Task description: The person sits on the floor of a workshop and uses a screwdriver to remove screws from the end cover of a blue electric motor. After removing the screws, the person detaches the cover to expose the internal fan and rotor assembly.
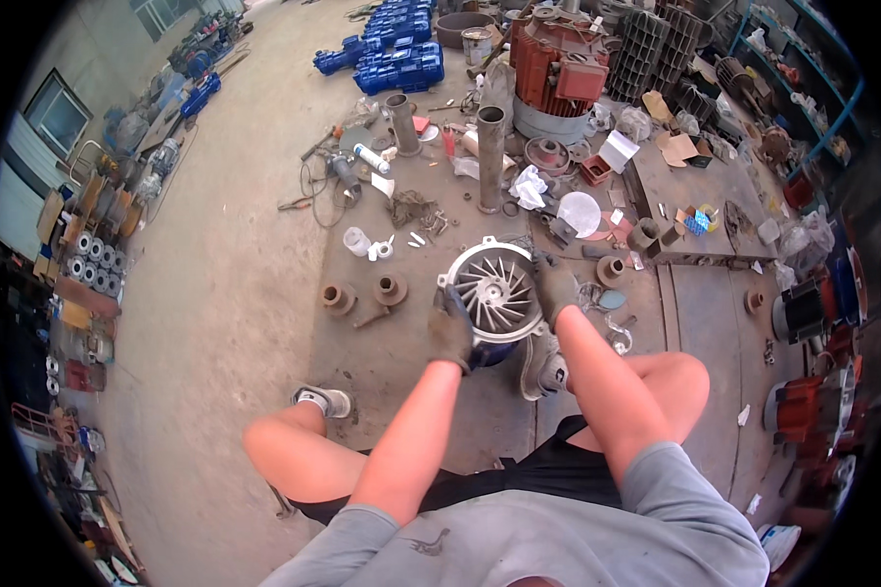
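A round silvery metal housing [466, 256] with a bolt-eared rim is upright between my feet, its lower body dark blue. Inside it sits a bladed impeller [494, 292] with a hub in the centre. My left hand [451, 328], in a dark grey work glove, grips the left side of the rim. On the right side my right hand [556, 287], gloved the same, is closed on the rim; some of its fingers are hidden behind the edge. Left of the housing stand two rusty flanged metal parts [390, 290].
Beyond the housing stand a steel tube [490, 157] and a shorter one [401, 125]. An angle grinder [343, 176] with a cord lies at the left. A large red motor [558, 68] is behind, blue motors [398, 68] farther back. A metal plate [700, 201] lies to the right.
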Tool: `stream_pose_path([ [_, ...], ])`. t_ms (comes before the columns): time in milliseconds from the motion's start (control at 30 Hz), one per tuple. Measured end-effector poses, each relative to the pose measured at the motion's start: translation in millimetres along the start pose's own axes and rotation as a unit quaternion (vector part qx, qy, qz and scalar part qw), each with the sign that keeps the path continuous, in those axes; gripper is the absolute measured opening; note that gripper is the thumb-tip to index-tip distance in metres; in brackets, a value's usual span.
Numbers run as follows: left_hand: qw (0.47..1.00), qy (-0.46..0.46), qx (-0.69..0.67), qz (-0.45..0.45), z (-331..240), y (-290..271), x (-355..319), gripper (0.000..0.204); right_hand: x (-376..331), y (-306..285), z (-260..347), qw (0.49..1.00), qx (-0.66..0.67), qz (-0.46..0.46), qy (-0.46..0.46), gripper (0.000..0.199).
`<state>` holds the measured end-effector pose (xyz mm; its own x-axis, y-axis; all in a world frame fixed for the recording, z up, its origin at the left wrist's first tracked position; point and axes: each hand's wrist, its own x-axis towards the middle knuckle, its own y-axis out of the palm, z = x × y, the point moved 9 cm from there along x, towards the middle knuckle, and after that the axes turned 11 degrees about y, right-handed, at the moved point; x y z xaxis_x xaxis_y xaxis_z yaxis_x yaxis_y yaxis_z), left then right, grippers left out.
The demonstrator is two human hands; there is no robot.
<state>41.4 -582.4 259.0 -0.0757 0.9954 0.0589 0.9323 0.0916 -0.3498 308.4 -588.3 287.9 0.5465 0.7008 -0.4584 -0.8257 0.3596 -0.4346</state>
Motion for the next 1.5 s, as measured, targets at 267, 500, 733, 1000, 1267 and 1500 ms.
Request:
stream_pose_path([
  [267,0.968,-0.072,-0.195,0.139,44,-55,32,0.055,-113,66,32,0.939,-0.176,-0.047,-0.293,0.116],
  [500,0.980,-0.006,-0.133,0.147,56,-42,25,0.067,-116,51,37,0.890,-0.395,0.047,-0.223,0.135],
  [733,0.998,-0.026,0.014,0.054,11,-68,8,0.067,-110,51,37,0.860,-0.471,0.127,-0.148,0.133],
  [1000,0.975,0.143,0.156,0.075,-11,-84,14,0.058,-120,47,38,0.831,-0.507,0.147,-0.173,0.126],
  [1267,0.793,0.409,0.314,0.325,-121,-37,-14,0.086,-89,34,40,0.795,-0.538,0.115,-0.255,0.072],
  [1500,0.647,0.363,0.458,0.489,-130,8,-15,0.088,26,-99,40,0.946,-0.268,-0.012,-0.183,0.056],
])
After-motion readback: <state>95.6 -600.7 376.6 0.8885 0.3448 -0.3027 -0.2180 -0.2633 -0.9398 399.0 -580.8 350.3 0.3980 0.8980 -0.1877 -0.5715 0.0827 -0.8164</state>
